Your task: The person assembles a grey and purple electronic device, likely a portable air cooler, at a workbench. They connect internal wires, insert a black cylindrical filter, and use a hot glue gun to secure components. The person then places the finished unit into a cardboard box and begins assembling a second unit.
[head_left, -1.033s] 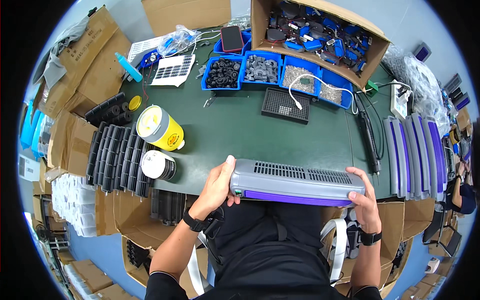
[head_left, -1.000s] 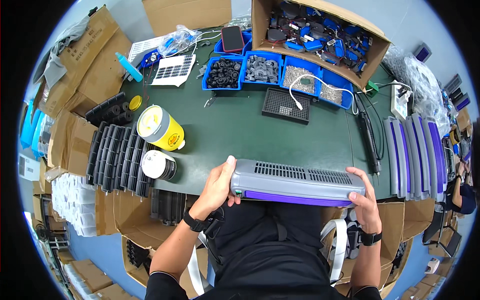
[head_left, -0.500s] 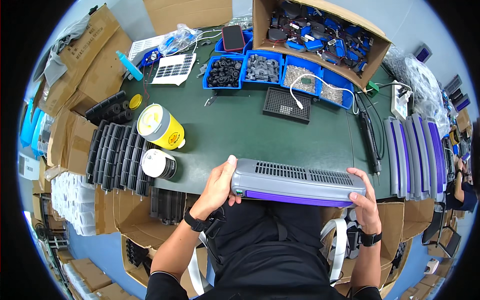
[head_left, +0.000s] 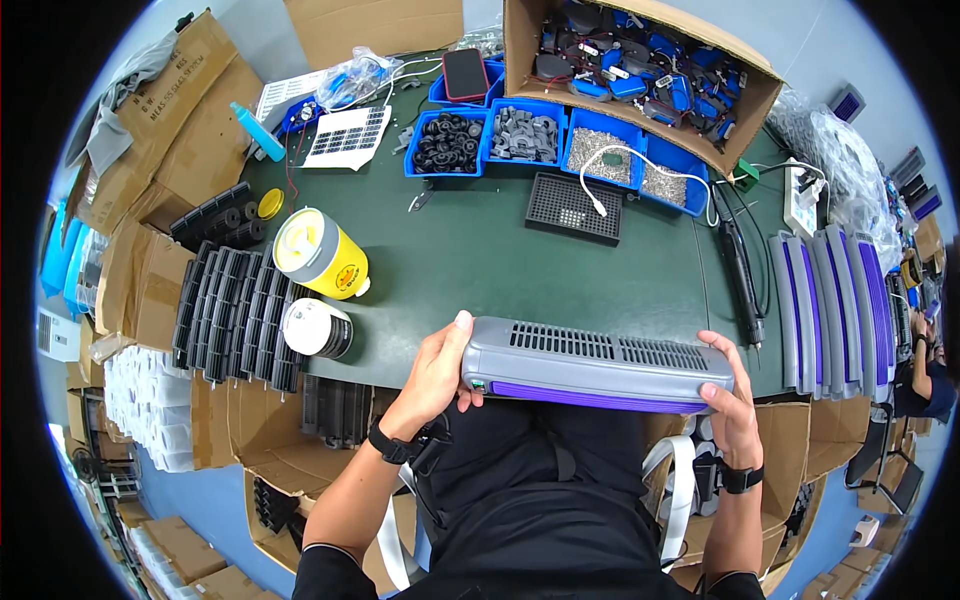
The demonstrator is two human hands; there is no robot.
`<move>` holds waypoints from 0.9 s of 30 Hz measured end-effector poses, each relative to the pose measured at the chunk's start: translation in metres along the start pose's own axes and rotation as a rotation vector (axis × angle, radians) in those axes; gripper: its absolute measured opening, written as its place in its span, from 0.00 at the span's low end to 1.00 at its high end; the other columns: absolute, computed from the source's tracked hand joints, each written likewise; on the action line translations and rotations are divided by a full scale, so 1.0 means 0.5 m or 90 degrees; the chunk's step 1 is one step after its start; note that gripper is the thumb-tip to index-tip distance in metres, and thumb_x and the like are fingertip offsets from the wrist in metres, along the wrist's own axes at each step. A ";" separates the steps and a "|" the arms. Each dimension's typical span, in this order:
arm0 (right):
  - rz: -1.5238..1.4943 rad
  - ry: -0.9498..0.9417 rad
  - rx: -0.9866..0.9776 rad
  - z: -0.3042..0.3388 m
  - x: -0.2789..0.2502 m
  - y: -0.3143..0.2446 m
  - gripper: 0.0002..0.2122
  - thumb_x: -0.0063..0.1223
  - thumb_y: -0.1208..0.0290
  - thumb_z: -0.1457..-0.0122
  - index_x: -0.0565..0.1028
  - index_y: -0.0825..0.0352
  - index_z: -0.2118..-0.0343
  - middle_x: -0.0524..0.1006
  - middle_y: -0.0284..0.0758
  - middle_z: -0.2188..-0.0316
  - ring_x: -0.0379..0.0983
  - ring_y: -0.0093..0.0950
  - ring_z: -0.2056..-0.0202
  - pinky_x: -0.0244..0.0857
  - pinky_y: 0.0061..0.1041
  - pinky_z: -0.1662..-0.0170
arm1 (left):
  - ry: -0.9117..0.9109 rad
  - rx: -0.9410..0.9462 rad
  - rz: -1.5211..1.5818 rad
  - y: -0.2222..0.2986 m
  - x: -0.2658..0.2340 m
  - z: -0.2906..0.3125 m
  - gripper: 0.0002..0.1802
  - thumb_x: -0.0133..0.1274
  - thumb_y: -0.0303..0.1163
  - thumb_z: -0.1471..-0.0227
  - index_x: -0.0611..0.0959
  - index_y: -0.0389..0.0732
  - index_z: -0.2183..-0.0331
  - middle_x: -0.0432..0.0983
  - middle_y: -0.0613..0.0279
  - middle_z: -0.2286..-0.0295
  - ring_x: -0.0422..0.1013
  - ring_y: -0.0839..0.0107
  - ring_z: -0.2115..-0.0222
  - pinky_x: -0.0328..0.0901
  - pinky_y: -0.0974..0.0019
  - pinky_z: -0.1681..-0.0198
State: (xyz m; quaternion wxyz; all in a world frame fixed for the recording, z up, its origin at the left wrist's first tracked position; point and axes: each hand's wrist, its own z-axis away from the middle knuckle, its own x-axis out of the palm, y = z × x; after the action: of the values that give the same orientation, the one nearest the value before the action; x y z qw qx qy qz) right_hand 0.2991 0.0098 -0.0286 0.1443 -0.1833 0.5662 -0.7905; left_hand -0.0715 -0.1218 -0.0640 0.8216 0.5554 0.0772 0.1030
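Observation:
Both of my hands hold a long grey vented plastic unit [head_left: 600, 373] with a purple strip along its near side, at the table's front edge. My left hand [head_left: 432, 372] is closed round its left end, thumb on top and fingers curled below. At the other end, my right hand [head_left: 735, 408] grips with the thumb on the near face and fingers over the far edge. Two rows of slots run along the upper face. A small green part shows near its left corner. The underside is hidden.
On the green table [head_left: 450, 260] stand a yellow-and-grey container [head_left: 335, 262], a white-lidded tub [head_left: 318, 328] and black slatted parts [head_left: 235, 315]. Behind are blue bins [head_left: 447, 170] and a carton [head_left: 745, 150] of blue-wired parts. A black pen-shaped tool [head_left: 738, 280] lies near stacked grey-purple units [head_left: 830, 310].

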 end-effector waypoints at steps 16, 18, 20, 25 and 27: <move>-0.008 -0.003 -0.009 -0.001 -0.005 0.007 0.43 0.67 0.62 0.54 0.64 0.68 0.32 0.74 0.41 0.48 0.70 0.34 0.45 0.58 0.32 0.37 | -0.007 0.006 0.005 -0.001 0.000 0.000 0.46 0.31 0.67 0.29 0.77 0.28 0.48 0.79 0.56 0.75 0.75 0.71 0.84 0.65 0.73 0.87; -0.003 -0.003 -0.012 -0.002 -0.006 0.008 0.43 0.67 0.63 0.54 0.64 0.68 0.32 0.74 0.42 0.48 0.70 0.34 0.45 0.58 0.32 0.37 | -0.006 0.004 0.006 0.000 0.001 0.001 0.46 0.31 0.67 0.29 0.77 0.28 0.49 0.79 0.56 0.76 0.75 0.71 0.84 0.65 0.73 0.87; 0.006 -0.003 -0.018 -0.004 -0.010 0.013 0.43 0.67 0.63 0.53 0.64 0.68 0.32 0.74 0.42 0.48 0.70 0.35 0.44 0.58 0.32 0.37 | -0.004 0.001 0.004 0.001 0.000 0.002 0.46 0.31 0.67 0.29 0.77 0.28 0.49 0.79 0.56 0.76 0.75 0.71 0.84 0.65 0.73 0.87; 0.007 -0.007 -0.040 0.001 -0.008 0.015 0.43 0.67 0.63 0.53 0.64 0.68 0.32 0.73 0.43 0.46 0.69 0.36 0.43 0.57 0.33 0.35 | -0.005 0.007 0.007 0.005 0.002 0.003 0.45 0.31 0.66 0.29 0.78 0.28 0.49 0.79 0.56 0.76 0.75 0.71 0.84 0.65 0.73 0.87; 0.000 -0.007 -0.032 0.001 -0.009 0.014 0.43 0.67 0.63 0.53 0.64 0.68 0.31 0.73 0.43 0.45 0.69 0.37 0.42 0.57 0.34 0.35 | -0.007 0.007 0.008 0.003 0.002 0.001 0.45 0.31 0.66 0.29 0.78 0.28 0.49 0.79 0.56 0.76 0.75 0.71 0.84 0.65 0.73 0.87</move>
State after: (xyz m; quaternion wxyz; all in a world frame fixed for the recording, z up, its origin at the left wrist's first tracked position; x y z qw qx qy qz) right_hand 0.3033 0.0089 -0.0355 0.1430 -0.1909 0.5850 -0.7752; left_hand -0.0704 -0.1216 -0.0621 0.8181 0.5612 0.0698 0.1042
